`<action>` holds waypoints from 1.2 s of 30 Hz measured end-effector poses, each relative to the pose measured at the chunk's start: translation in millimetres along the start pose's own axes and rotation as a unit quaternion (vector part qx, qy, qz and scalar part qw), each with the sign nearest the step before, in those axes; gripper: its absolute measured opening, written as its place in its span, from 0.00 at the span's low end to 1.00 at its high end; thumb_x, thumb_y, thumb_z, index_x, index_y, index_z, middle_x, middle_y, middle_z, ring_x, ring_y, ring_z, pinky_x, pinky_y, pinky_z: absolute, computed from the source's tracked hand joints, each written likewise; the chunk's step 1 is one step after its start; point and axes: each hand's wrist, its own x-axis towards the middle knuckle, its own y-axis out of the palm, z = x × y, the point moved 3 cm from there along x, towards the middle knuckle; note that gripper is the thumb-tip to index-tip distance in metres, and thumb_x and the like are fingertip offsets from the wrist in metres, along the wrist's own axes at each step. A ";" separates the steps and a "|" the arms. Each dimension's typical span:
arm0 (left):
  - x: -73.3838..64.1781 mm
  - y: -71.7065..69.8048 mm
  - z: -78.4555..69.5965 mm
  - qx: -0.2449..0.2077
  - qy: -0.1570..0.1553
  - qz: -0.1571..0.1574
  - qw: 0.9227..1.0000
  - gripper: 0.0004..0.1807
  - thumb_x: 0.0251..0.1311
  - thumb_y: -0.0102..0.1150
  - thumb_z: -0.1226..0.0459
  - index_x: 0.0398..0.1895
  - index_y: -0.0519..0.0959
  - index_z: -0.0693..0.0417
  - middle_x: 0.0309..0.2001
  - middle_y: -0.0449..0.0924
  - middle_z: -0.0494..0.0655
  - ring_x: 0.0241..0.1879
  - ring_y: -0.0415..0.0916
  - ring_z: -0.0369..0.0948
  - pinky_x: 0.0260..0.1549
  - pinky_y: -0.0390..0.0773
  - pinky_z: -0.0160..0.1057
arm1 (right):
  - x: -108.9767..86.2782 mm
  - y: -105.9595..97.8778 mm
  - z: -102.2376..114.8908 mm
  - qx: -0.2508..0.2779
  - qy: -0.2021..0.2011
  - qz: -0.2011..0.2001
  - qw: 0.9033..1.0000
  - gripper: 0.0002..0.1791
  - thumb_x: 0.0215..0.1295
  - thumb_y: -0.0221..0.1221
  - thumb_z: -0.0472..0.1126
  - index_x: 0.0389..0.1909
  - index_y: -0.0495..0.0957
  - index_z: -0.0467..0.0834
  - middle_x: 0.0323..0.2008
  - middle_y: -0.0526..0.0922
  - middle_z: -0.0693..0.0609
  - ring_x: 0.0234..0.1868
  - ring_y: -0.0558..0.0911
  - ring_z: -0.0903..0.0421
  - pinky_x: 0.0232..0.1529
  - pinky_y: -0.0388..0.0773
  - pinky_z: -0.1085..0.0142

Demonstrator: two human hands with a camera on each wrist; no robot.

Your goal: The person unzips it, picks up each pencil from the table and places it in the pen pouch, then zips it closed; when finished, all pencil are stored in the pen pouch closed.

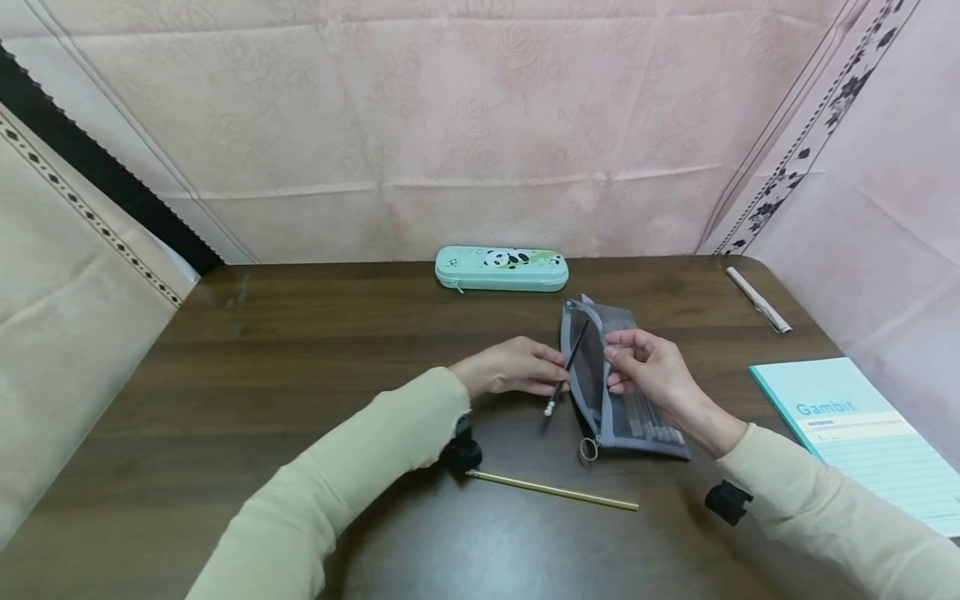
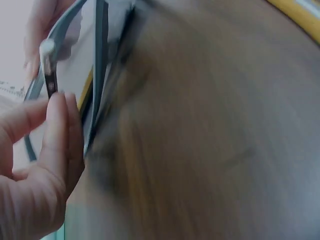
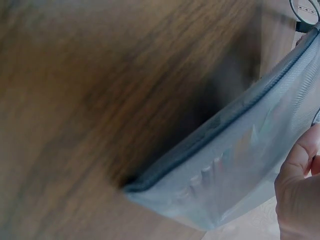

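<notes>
My left hand (image 1: 517,367) pinches a dark pencil (image 1: 575,354) between thumb and fingers, its pale eraser end pointing down toward me. The pencil's upper part overlaps the mouth of a grey mesh zip pouch (image 1: 617,421). In the left wrist view, the pale tip of the dark pencil (image 2: 48,60) sticks out past the fingertips. My right hand (image 1: 652,371) grips the pouch's near rim, and the mouth gapes. Through the mesh pouch (image 3: 235,175) several slim, pencil-like items show in the right wrist view. A gold pencil (image 1: 555,490) lies on the table in front of the pouch.
A mint pencil case (image 1: 498,279) with a panda print sits at the table's back edge. On the right are a Gambit notepad (image 1: 862,425) and a white pen-like stick (image 1: 757,300). Pale cloth (image 1: 450,125) hangs behind the brown table (image 1: 300,358).
</notes>
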 end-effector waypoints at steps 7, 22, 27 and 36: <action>20.2 31.9 -6.8 -0.035 0.019 -0.042 0.998 0.22 0.62 0.54 0.74 0.60 0.69 0.68 0.52 0.76 0.62 0.52 0.76 0.51 0.49 0.79 0.39 | -0.5 0.9 0.0 -0.001 0.004 -0.002 1.000 0.21 0.70 0.50 0.36 0.59 0.63 0.29 0.28 0.78 0.55 0.23 0.79 0.65 0.28 0.82 0.71; -2.7 30.6 -1.6 0.012 0.047 -0.050 0.998 0.24 0.59 0.57 0.74 0.60 0.69 0.64 0.49 0.78 0.57 0.47 0.80 0.48 0.44 0.81 0.37 | -0.3 -0.6 -0.5 0.003 0.004 -0.002 1.000 0.22 0.70 0.51 0.37 0.59 0.62 0.29 0.26 0.77 0.56 0.23 0.79 0.65 0.29 0.82 0.71; -39.5 15.9 13.7 0.129 0.059 0.028 0.989 0.21 0.55 0.62 0.72 0.54 0.74 0.61 0.44 0.80 0.52 0.40 0.80 0.41 0.42 0.81 0.36 | 0.4 -0.6 0.1 -0.005 0.002 0.000 1.000 0.23 0.70 0.51 0.37 0.60 0.62 0.29 0.27 0.78 0.56 0.24 0.80 0.64 0.29 0.82 0.70; -82.7 17.1 39.2 0.348 0.109 0.096 0.926 0.14 0.48 0.68 0.72 0.40 0.81 0.55 0.32 0.81 0.41 0.31 0.77 0.30 0.34 0.77 0.26 | 1.4 0.2 -1.9 -0.007 0.012 -0.002 1.000 0.22 0.70 0.51 0.37 0.60 0.63 0.30 0.27 0.77 0.56 0.24 0.80 0.64 0.30 0.82 0.70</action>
